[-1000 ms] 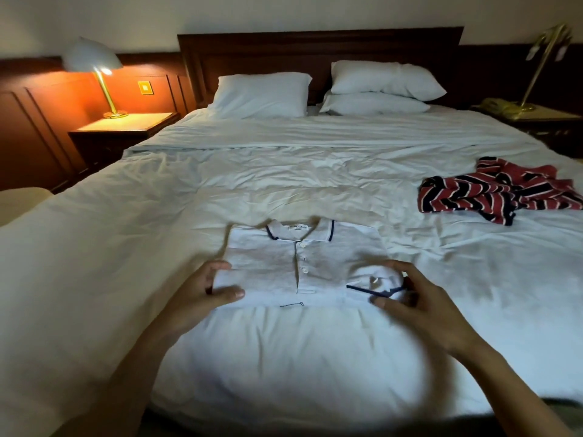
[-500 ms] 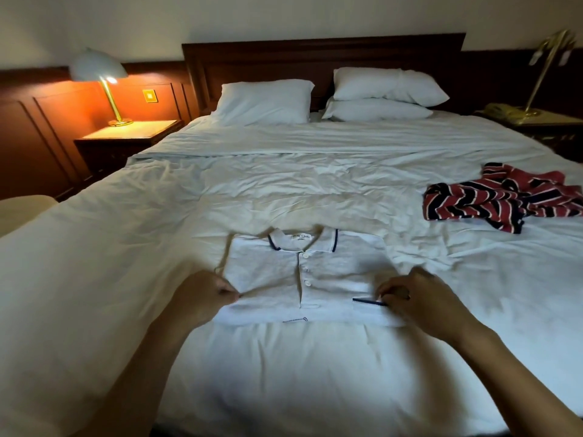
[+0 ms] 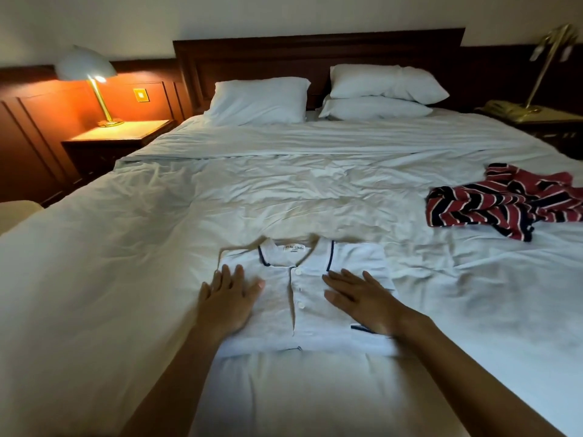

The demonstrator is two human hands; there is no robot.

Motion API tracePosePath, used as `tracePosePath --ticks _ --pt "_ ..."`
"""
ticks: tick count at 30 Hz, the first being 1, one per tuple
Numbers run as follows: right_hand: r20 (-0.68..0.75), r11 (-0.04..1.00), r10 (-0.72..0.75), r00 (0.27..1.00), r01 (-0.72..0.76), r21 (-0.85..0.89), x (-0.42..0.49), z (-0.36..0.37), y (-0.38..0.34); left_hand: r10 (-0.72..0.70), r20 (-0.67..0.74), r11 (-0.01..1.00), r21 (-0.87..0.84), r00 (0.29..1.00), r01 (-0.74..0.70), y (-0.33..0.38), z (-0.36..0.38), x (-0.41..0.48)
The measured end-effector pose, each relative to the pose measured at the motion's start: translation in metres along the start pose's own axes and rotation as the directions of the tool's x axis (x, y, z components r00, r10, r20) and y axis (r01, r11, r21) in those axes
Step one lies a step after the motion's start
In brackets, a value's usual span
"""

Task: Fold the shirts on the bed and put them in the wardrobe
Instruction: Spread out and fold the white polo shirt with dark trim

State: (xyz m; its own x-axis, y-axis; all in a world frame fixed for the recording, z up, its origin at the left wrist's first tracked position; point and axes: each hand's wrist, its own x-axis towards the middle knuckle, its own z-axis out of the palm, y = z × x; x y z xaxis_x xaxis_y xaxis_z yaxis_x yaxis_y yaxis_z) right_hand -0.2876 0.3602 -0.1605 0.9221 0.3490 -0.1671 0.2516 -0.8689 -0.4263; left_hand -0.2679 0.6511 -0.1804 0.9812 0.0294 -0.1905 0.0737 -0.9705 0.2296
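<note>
A white polo shirt (image 3: pixel 303 298) with dark collar trim lies folded into a rectangle near the foot of the bed (image 3: pixel 220 200), collar facing the pillows. My left hand (image 3: pixel 228 299) lies flat with straight fingers on the shirt's left side. My right hand (image 3: pixel 359 298) presses flat on its right side, fingers spread. A red, white and navy striped shirt (image 3: pixel 504 201) lies crumpled on the right part of the bed, well away from both hands.
Three white pillows (image 3: pixel 258 100) lean at the dark headboard. A nightstand with a lit lamp (image 3: pixel 91 80) stands at the left. Another nightstand (image 3: pixel 542 119) with a brass lamp and a phone is at the right. No wardrobe is in view.
Both hands left the lower side edges of the folded white shirt, where they gripped or tucked fabric, and now lie flat on top of it. The camera moved closer.
</note>
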Motion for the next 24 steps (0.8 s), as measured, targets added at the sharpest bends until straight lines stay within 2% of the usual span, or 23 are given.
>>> tracePosePath --ticks 2,4,6,8,11,14,18,20,21,22,23,24 --pt "-0.223 0.993 0.003 0.975 0.023 0.113 0.004 0.001 0.005 -0.026 -0.032 0.998 -0.054 0.999 0.024 0.001 0.000 0.005" --pt "-0.419 0.997 0.055 0.906 -0.030 0.068 0.009 0.005 0.006 -0.105 -0.131 0.983 -0.164 0.986 0.083 -0.001 0.001 0.010" --pt "-0.503 0.986 0.137 0.853 -0.168 -0.017 0.014 0.012 0.008 -0.230 -0.300 0.954 -0.256 0.926 0.154 -0.007 0.001 0.014" --pt "-0.480 0.954 0.239 0.844 -0.295 -0.043 0.016 0.016 0.009 -0.317 -0.379 0.911 -0.376 0.869 0.169 -0.015 -0.006 0.014" --pt "-0.401 0.934 0.338 0.852 -0.356 0.030 0.015 0.014 0.008 -0.331 -0.259 0.821 -0.553 0.907 0.141 -0.029 -0.019 0.017" --pt "-0.408 0.944 0.315 0.857 -0.329 0.036 0.017 0.015 0.011 -0.318 -0.202 0.672 -0.737 0.926 0.070 -0.037 -0.031 0.023" --pt "-0.490 0.973 0.215 0.845 -0.226 0.036 0.019 0.020 0.021 -0.248 -0.302 0.611 -0.786 0.920 -0.094 -0.032 -0.046 0.017" --pt "-0.514 0.981 0.173 0.840 -0.192 0.017 0.020 0.022 0.024 -0.252 -0.235 0.441 -0.892 0.939 -0.105 -0.032 -0.050 0.016" --pt "-0.515 0.982 0.170 0.840 -0.188 0.017 0.019 0.022 0.023 -0.251 -0.156 0.326 -0.943 0.955 -0.068 -0.033 -0.048 0.017" --pt "-0.511 0.982 0.173 0.842 -0.186 0.026 0.021 0.024 0.026 -0.255 -0.087 0.270 -0.963 0.963 -0.015 -0.036 -0.044 0.019" --pt "-0.508 0.983 0.176 0.843 -0.181 0.041 0.021 0.024 0.027 -0.260 -0.046 0.278 -0.960 0.965 0.029 -0.039 -0.037 0.022" --pt "-0.517 0.983 0.178 0.837 -0.171 0.062 0.021 0.023 0.025 -0.258 -0.034 0.364 -0.929 0.966 0.065 -0.042 -0.033 0.023"
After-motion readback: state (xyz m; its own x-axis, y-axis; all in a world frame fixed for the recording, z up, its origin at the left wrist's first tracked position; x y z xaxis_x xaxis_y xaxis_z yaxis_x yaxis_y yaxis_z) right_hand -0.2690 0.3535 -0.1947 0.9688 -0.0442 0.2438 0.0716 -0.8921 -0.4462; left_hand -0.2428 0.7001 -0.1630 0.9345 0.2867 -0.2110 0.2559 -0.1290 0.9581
